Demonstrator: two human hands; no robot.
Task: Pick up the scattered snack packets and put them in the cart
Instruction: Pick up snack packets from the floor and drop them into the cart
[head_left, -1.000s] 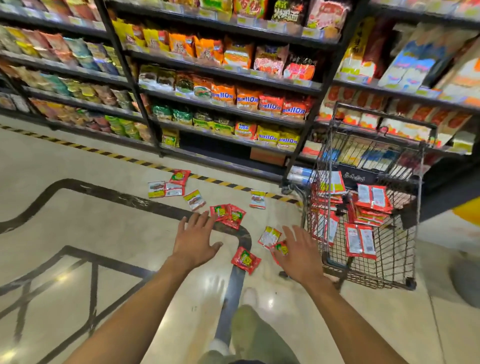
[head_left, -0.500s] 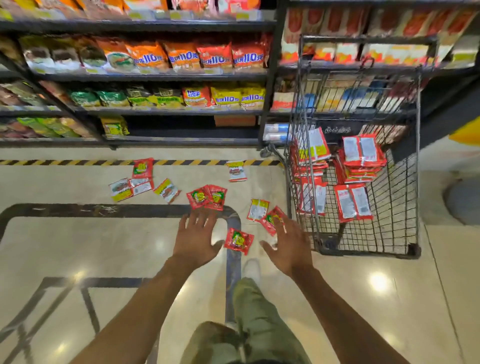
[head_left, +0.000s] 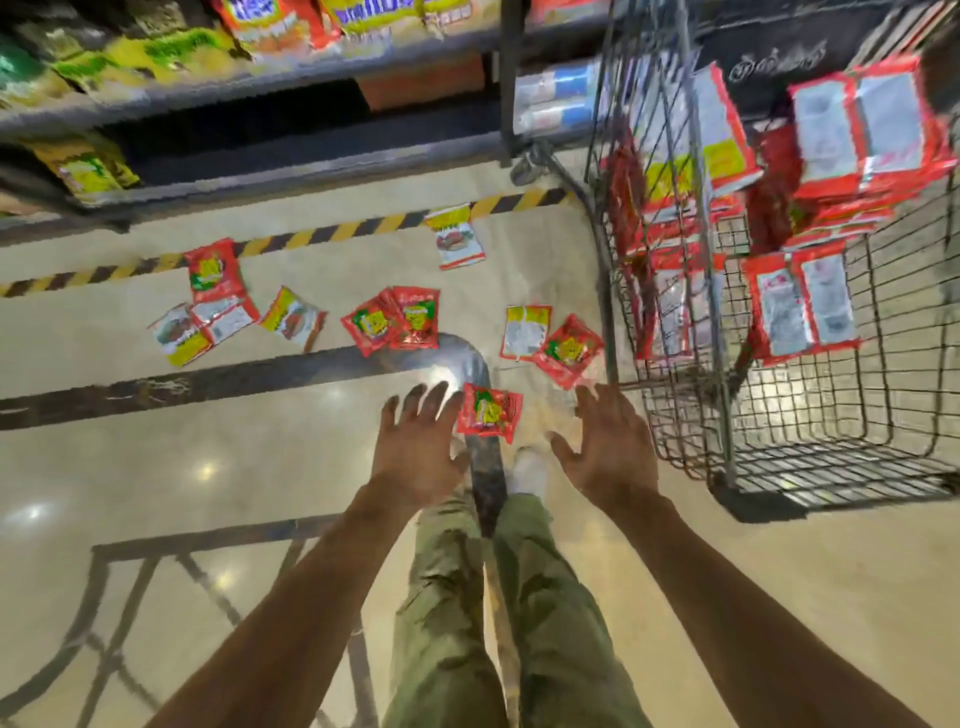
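Note:
Several snack packets lie scattered on the shop floor. The nearest red packet (head_left: 489, 413) lies between my two hands. My left hand (head_left: 418, 447) hovers just left of it, fingers spread, holding nothing. My right hand (head_left: 605, 449) is open to its right, close to the wire cart (head_left: 810, 441). A red packet (head_left: 567, 351) and a yellow-white one (head_left: 524, 331) lie beyond my right hand. Two overlapping red packets (head_left: 395, 322) sit further out. More packets (head_left: 213, 306) lie at the left and one (head_left: 455, 236) by the striped line. The cart holds several red packets (head_left: 800, 306).
Dark shelving (head_left: 291, 88) stocked with snack bags runs along the far side, behind a yellow-black floor stripe (head_left: 322, 234). The cart stands at the right against the shelf post. My legs in green trousers (head_left: 498, 597) and a white shoe (head_left: 527, 470) are below my hands.
The view has tipped down and closer to the floor. Both open hands have dropped toward the nearest red packet, which now lies between them. Nothing was picked up.

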